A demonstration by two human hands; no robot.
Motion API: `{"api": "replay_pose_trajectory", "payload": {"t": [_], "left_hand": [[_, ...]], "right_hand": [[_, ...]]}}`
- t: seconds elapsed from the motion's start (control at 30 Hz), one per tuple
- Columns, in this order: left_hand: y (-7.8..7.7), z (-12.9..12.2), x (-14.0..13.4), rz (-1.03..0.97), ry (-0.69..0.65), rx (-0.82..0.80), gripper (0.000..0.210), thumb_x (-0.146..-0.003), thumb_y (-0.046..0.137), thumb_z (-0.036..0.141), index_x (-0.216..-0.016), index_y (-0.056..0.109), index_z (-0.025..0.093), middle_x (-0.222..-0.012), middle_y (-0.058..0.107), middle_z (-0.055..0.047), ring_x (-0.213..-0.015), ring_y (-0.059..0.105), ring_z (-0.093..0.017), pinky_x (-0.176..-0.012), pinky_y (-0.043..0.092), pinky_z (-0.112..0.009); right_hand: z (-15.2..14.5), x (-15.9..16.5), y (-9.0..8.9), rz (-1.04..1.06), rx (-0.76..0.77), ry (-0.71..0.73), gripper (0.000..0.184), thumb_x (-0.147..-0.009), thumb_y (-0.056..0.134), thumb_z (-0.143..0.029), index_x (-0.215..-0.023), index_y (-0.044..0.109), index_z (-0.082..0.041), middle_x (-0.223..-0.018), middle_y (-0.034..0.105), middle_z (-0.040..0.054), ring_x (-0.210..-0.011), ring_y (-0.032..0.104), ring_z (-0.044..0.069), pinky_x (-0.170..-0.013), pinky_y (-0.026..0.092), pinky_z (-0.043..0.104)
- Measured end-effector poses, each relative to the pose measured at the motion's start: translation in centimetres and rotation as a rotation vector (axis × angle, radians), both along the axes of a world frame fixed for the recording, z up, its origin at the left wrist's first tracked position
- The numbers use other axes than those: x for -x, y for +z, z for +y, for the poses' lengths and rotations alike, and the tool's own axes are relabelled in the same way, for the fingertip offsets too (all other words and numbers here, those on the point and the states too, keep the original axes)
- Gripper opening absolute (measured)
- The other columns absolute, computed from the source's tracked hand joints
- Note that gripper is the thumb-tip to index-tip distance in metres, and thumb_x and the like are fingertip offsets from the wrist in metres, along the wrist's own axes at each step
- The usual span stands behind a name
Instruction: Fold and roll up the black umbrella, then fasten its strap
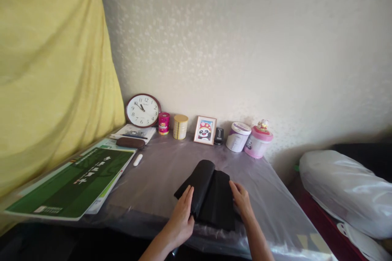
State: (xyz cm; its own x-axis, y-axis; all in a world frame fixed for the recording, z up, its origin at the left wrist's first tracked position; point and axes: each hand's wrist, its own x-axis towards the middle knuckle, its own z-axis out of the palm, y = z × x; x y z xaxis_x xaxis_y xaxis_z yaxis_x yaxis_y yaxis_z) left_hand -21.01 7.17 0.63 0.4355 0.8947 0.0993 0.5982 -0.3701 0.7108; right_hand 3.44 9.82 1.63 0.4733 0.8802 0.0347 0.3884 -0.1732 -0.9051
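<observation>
A black folded sheet [217,202], of cloth or thin plastic, lies near the front edge of the table. Its left part bulges up in a rounded fold, while the right part lies flatter. My left hand [183,217] grips the lower left side of the raised fold, its thumb near the bottom and its fingers along the top. At the right edge, my right hand [241,198] pinches the sheet between thumb and fingers. Whether the sheet is a bag or a garment I cannot tell.
Left on the plastic-covered table [156,183] are a green book [70,183], a brown case [130,142] and a small white object [137,160]. Along the wall stand a clock [143,110], tins [180,127], a picture frame [205,130], a black stapler-like object [219,136] and tubs [238,137].
</observation>
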Motion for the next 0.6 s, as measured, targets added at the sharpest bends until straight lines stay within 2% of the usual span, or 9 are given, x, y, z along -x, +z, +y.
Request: {"api": "replay_pose_trajectory", "payload": {"t": [0.13, 0.23, 0.37, 0.5, 0.6], "left_hand": [[0.0, -0.2, -0.2, 0.077, 0.01, -0.055, 0.082, -0.064, 0.037, 0.001, -0.141, 0.011, 0.01, -0.151, 0.012, -0.009, -0.138, 0.013, -0.017, -0.114, 0.018, -0.034], [0.0, -0.3, -0.3, 0.115, 0.011, -0.064, 0.081, -0.064, 0.036, 0.0, -0.141, 0.011, 0.009, -0.151, 0.011, -0.01, -0.138, 0.014, -0.017, -0.113, 0.019, -0.033], [0.2, -0.3, -0.5, 0.148, 0.015, -0.073, 0.083, -0.062, 0.038, 0.0, -0.141, 0.011, 0.009, -0.151, 0.008, -0.011, -0.138, 0.013, -0.019, -0.112, 0.02, -0.033], [0.6, -0.4, -0.7, 0.202, 0.035, -0.04, 0.083, -0.061, 0.039, -0.001, -0.14, 0.013, 0.007, -0.15, 0.009, -0.015, -0.137, 0.016, -0.021, -0.112, 0.022, -0.033], [0.7, -0.4, -0.7, 0.228, 0.042, -0.037, 0.083, -0.061, 0.041, 0.0, -0.139, 0.014, 0.006, -0.149, 0.012, -0.017, -0.137, 0.018, -0.022, -0.112, 0.022, -0.033]], "right_hand": [[0.3, 1.0, 0.7, 0.064, -0.019, 0.007, 0.04, -0.068, 0.055, -0.054, -0.081, 0.065, -0.017, -0.069, 0.065, 0.0028, -0.066, 0.062, 0.019, -0.052, 0.046, 0.025], [0.9, 1.9, 1.2, 0.128, -0.022, 0.109, 0.036, -0.068, 0.057, -0.053, -0.072, 0.062, -0.017, -0.059, 0.061, 0.0005, -0.056, 0.058, 0.016, -0.046, 0.042, 0.025], [2.0, 3.9, 2.7, 0.239, -0.071, 0.19, 0.034, -0.068, 0.059, -0.052, -0.069, 0.057, -0.018, -0.05, 0.052, -0.0038, -0.044, 0.048, 0.011, -0.039, 0.033, 0.021], [3.8, 6.2, 3.9, 0.329, -0.098, 0.229, 0.035, -0.068, 0.059, -0.05, -0.078, 0.058, -0.017, -0.057, 0.057, -0.0019, -0.048, 0.052, 0.012, -0.04, 0.037, 0.021], [5.1, 7.6, 3.6, 0.358, -0.078, 0.224, 0.04, -0.07, 0.058, -0.049, -0.092, 0.058, -0.016, -0.064, 0.061, 0.0002, -0.051, 0.056, 0.013, -0.041, 0.04, 0.022]]}}
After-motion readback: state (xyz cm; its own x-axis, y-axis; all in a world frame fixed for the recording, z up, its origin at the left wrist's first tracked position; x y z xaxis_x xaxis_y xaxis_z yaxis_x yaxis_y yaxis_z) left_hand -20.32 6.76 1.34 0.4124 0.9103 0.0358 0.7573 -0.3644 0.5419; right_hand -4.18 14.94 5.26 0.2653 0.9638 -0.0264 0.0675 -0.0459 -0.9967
